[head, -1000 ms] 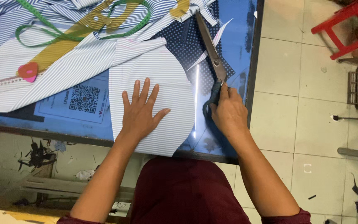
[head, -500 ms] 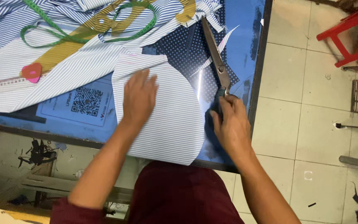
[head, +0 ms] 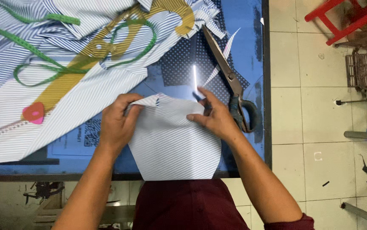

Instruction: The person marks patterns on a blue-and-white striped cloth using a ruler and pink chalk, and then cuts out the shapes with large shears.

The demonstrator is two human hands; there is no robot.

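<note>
Gripping the cut striped piece [head: 173, 140] at its top edge, both hands [head: 117, 123] [head: 215, 119] now fold it. Right hand has released the scissors [head: 230, 81], so cutting appears finished

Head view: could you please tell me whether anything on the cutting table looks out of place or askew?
Mostly ordinary clutter. The striped fabric piece that both hands, left and right, hold hangs past the table edge. The scissors lie near the right edge beside loose fabric scraps, and the green tape measure sprawls in loops.
</note>
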